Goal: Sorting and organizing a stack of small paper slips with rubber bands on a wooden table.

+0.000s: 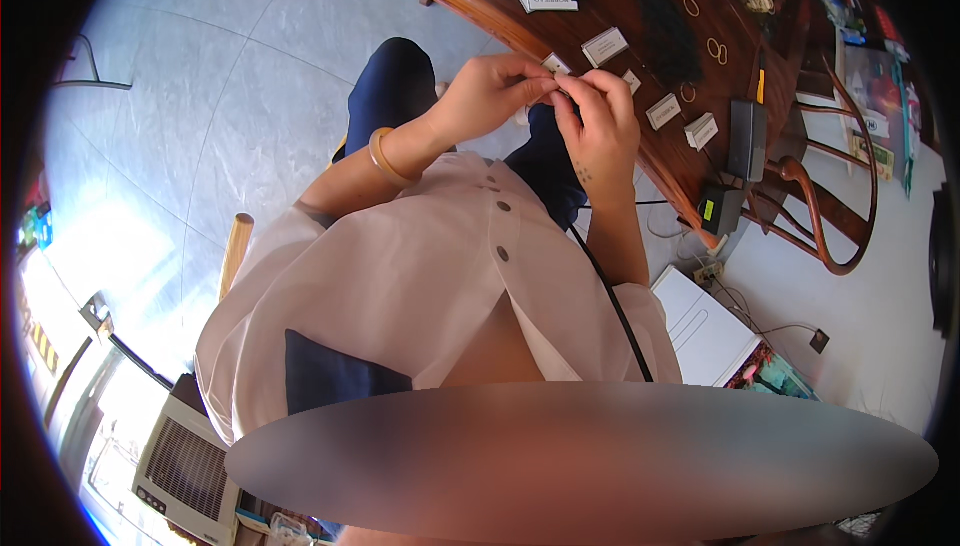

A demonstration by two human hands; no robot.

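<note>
My left hand (485,96), with a bangle (383,154) at its wrist, and my right hand (604,124) meet in front of my lap at the table's near edge. The fingertips of both are pinched together around something tiny; the fingers hide most of it, and its kind cannot be told. Just beyond the fingertips lies a small white box (557,65). Around my right hand, more small white boxes stand on the wooden table (640,11): a larger one (604,47), a partly hidden one (631,82), and two to the right (663,112).
Flat white printed packets (550,0) are fanned at the table's far left. Gold-coloured rings (717,51) lie beside a dark tangled heap (668,31). A dark grey box (747,138) stands at the right edge near a wooden chair (835,216). A black cable (615,306) runs across my shirt.
</note>
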